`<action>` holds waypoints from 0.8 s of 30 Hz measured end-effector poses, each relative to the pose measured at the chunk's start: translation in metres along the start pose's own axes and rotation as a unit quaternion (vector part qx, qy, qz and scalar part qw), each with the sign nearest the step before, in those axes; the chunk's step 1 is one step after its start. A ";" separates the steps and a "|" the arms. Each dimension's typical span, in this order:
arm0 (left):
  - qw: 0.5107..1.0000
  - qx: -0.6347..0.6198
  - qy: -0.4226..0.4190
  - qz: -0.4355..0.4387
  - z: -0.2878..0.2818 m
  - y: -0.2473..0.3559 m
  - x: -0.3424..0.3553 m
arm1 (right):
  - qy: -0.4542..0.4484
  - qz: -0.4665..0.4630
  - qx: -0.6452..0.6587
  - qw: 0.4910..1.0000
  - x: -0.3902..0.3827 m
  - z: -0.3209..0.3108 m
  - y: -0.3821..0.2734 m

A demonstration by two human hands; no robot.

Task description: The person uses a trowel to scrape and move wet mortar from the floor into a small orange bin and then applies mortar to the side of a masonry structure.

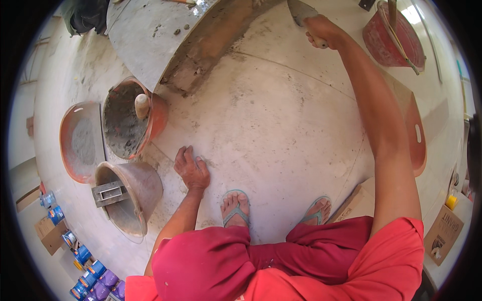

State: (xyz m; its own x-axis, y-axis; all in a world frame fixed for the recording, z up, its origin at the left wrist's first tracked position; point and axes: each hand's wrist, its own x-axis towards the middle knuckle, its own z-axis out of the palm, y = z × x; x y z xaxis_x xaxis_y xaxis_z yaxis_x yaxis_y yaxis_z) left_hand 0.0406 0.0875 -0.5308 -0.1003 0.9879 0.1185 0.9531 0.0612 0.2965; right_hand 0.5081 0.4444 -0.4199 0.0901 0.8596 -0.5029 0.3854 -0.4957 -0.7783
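My right hand (329, 33) is stretched far forward and closed around the handle of a trowel (300, 12). The trowel's metal blade points away from me, at the right end of a curved brown band (213, 47) that edges a grey slab (145, 42). Down at the left, my left hand (192, 169) hangs over or rests on the pale floor (281, 125), its fingers apart and slightly bent, holding nothing. To its left stands an orange bucket (159, 118) with grey mortar (120, 125) and a rounded handle (142, 105) sticking out.
Nearest my left arm is a beige bucket (150, 183) with a plastering float (109, 194) across its rim. A shallow orange tub (65, 145) lies further left. At the far right stand a red bucket (414, 52) and an orange panel (415, 145). Several blue containers (83, 254) line the lower left.
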 end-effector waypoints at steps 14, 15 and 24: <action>1.000 0.020 0.012 0.012 0.001 0.000 -0.001 | -0.111 0.043 -0.106 0.987 -0.060 0.037 -0.008; 1.000 0.018 0.014 0.015 0.001 0.000 -0.001 | -0.100 0.044 -0.089 0.990 -0.058 0.034 -0.006; 1.000 0.013 0.007 0.008 0.002 0.001 0.002 | -0.016 -0.021 0.014 1.000 -0.053 0.060 0.011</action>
State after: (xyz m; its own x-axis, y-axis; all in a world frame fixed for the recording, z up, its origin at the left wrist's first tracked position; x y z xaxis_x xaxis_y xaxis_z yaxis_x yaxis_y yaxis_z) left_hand 0.0422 0.0897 -0.5317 -0.0897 0.9866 0.1359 0.9615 0.0503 0.2701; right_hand 0.4527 0.3860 -0.4237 0.0451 0.8757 -0.4807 0.3625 -0.4628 -0.8090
